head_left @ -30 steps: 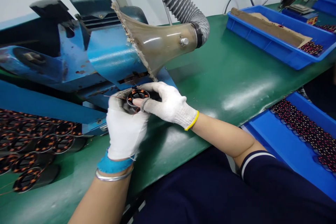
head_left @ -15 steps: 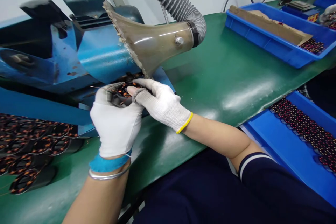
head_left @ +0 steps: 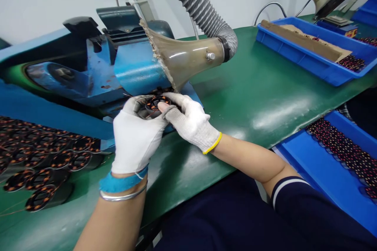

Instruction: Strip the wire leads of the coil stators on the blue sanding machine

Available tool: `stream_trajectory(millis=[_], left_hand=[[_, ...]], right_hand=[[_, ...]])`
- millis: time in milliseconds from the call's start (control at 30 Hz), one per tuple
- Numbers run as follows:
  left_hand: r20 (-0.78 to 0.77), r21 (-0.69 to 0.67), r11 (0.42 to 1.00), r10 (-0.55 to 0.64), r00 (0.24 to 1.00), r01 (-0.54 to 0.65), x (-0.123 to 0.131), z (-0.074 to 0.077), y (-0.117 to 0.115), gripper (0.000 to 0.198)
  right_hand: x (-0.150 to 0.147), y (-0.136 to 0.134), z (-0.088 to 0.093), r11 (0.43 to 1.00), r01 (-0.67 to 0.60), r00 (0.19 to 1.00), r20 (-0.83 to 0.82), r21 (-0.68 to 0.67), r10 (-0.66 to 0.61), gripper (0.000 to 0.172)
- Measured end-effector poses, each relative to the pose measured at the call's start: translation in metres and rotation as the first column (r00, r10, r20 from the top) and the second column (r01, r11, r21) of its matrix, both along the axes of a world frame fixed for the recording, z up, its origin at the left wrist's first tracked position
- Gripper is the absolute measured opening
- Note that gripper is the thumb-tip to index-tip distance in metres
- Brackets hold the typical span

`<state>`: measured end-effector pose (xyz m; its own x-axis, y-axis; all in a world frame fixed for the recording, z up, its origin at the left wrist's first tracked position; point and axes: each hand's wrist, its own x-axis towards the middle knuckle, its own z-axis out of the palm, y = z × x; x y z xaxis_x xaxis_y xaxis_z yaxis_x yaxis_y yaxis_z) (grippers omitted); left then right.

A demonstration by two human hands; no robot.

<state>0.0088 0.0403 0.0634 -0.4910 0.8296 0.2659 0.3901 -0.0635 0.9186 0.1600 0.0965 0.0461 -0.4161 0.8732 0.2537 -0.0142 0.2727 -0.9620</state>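
Observation:
Both my gloved hands hold one small round stator [head_left: 155, 104] with copper-orange windings, just under the mouth of a beige suction funnel [head_left: 182, 57]. My left hand [head_left: 135, 137] cups it from below and the left, fingers curled round its rim. My right hand [head_left: 190, 121] grips it from the right, with a bare fingertip resting on its top. The stator sits close against the blue machine [head_left: 118, 66] behind it.
Several more wound stators [head_left: 44, 157] lie in rows on the green table [head_left: 259, 86] at the left. A grey ribbed hose [head_left: 203, 4] feeds the funnel. Blue trays stand at the back right [head_left: 309, 59] and front right [head_left: 324, 164], the latter with dotted dark parts.
The hands and the stator stay together under the funnel; they shifted slightly left and back right as the view moved. The grip looks unchanged.

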Motion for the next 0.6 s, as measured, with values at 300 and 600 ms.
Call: stream_trajectory(millis=[300, 600], left_hand=[[0.075, 0.011, 0.999, 0.037, 0.997, -0.038, 0.003, -0.012, 0.002, 0.052], [0.014, 0.038, 0.999, 0.021, 1.0, -0.021, -0.001, -0.016, 0.004, 0.05]], right_hand=[[0.006, 0.0, 0.002, 0.998, -0.006, 0.996, 0.089, 0.064, 0.001, 0.064], [0.006, 0.002, 0.002, 0.999, 0.004, 0.998, 0.065, 0.047, -0.007, 0.054]])
